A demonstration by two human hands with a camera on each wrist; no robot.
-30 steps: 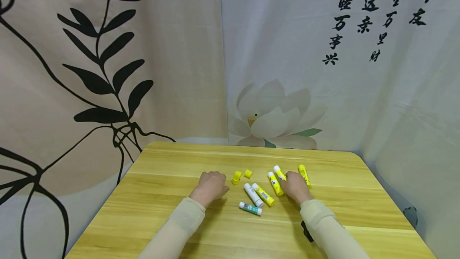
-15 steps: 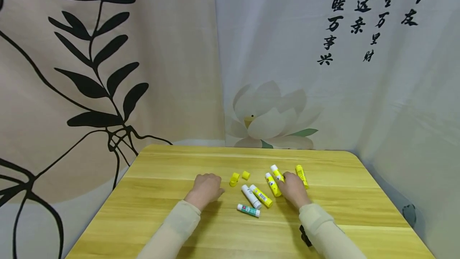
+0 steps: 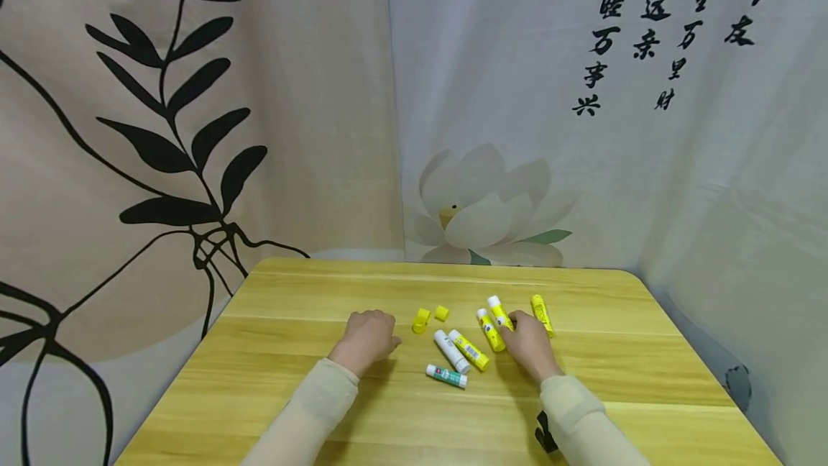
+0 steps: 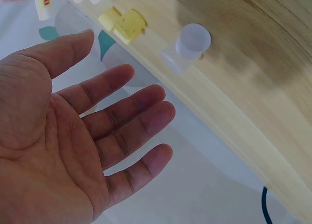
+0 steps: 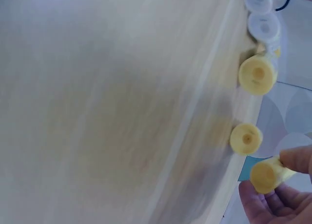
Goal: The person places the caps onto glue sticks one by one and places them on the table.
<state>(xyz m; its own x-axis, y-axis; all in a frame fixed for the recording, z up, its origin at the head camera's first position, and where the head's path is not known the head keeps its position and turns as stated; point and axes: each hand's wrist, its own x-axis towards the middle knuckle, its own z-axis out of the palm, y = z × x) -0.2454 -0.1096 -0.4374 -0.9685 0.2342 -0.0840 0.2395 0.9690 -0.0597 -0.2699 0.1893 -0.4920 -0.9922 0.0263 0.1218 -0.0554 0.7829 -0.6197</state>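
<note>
My right hand (image 3: 529, 344) pinches a yellow glue stick (image 3: 499, 310) with a white cap, between thumb and fingers; the stick's yellow base (image 5: 264, 177) faces the right wrist camera. Just left of it lies a second yellow glue stick (image 3: 491, 329), also white-capped. My left hand (image 3: 367, 340) hovers left of the group with fingers relaxed, and its bare palm (image 4: 34, 146) shows in the left wrist view. Beyond those fingers are a short white cylinder (image 4: 194, 38), which the hand hides in the head view, and small yellow cap-like pieces (image 4: 130, 25).
Between the hands lie a white glue stick (image 3: 452, 352), a yellow one (image 3: 469, 350) and a green one (image 3: 446, 375). Another yellow stick (image 3: 542, 315) rests just beyond the right hand. The wooden table (image 3: 310, 286) ends at a printed cloth backdrop (image 3: 336, 128).
The head view has shifted slightly. My left hand has drawn a little left, away from the yellow pieces. The right hand keeps its grip on the glue stick at nearly the same spot.
</note>
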